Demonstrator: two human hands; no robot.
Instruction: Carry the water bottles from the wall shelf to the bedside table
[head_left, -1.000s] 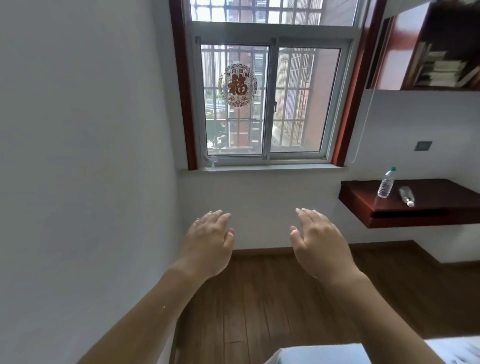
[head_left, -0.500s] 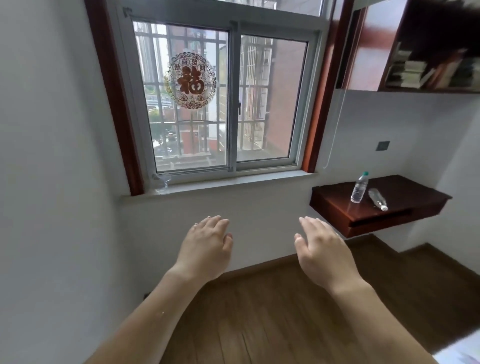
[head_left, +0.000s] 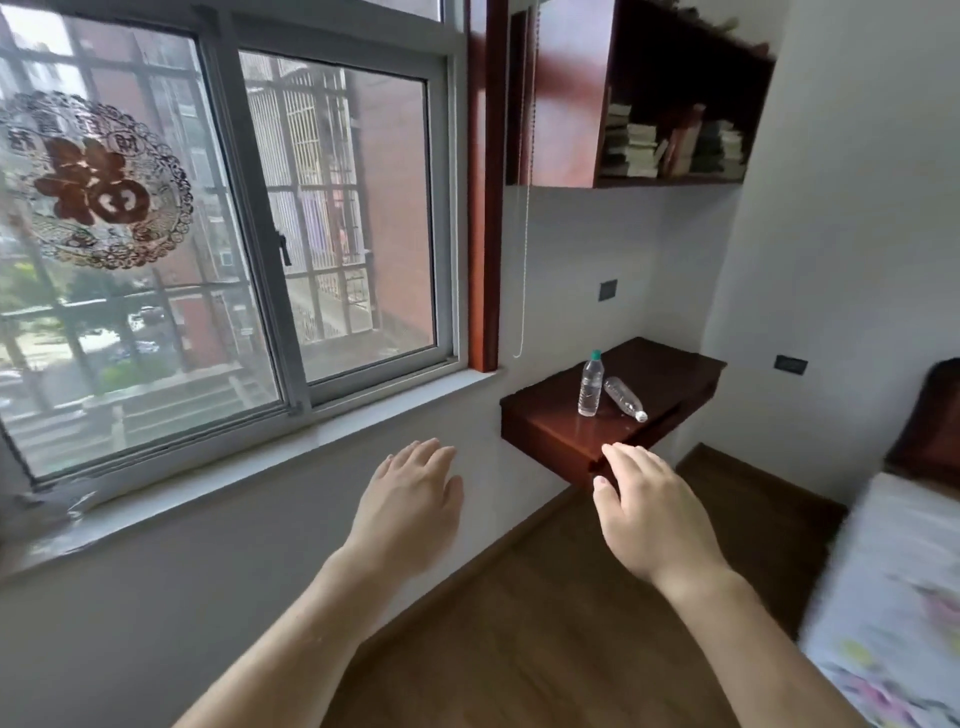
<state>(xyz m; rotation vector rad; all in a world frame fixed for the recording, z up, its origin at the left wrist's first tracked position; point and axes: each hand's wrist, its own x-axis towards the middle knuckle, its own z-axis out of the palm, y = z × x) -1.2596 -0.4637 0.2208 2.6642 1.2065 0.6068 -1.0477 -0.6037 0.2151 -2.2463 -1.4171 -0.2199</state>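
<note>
Turning right since half a sec ago, you now see the wall shelf (head_left: 550, 431) closer, w/ a bed (head_left: 883, 597) at right. Your left hand (head_left: 410, 514) & right hand (head_left: 649, 519) float flat, fingers spread, holding nothing. One bottle (head_left: 591, 384) stands on the shelf; the other bottle (head_left: 623, 397) lies just beside it, near the front edge. Bare floor (head_left: 545, 623) lies between you & the shelf.
</note>
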